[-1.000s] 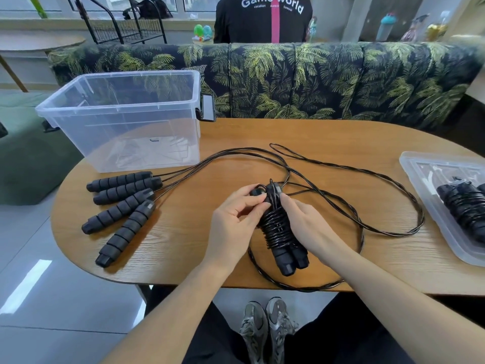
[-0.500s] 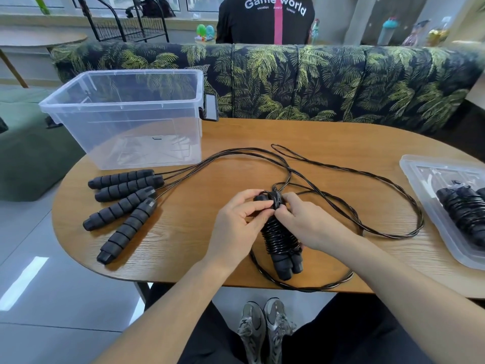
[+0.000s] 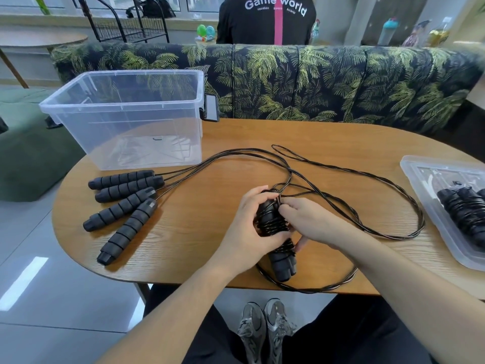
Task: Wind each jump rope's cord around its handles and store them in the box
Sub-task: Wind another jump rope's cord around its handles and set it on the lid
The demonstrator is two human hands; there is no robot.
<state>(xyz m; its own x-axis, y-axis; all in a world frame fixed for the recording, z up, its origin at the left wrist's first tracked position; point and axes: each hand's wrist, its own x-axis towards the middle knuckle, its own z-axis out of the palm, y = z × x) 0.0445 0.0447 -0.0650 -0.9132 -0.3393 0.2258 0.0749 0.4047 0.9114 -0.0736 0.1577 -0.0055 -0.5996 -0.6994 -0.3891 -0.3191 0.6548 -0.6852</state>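
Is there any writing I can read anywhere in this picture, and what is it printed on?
"Game world": white letters on the back of the black shirt of the person standing behind the sofa.
A row of smaller white words just under it on the same shirt: too small and blurred to read.
Nothing readable shows on the clear box, the rope handles or the bottles at the window.

Bright, even daylight from windows at 12 o'clock. Soft shadows only, falling toward 6 under the hands. Window glare streaks on the floor at 8 o'clock, faint sheen on the tabletop. Strong wide-angle barrel distortion at edges. Centre sharp, slight softness at periphery.
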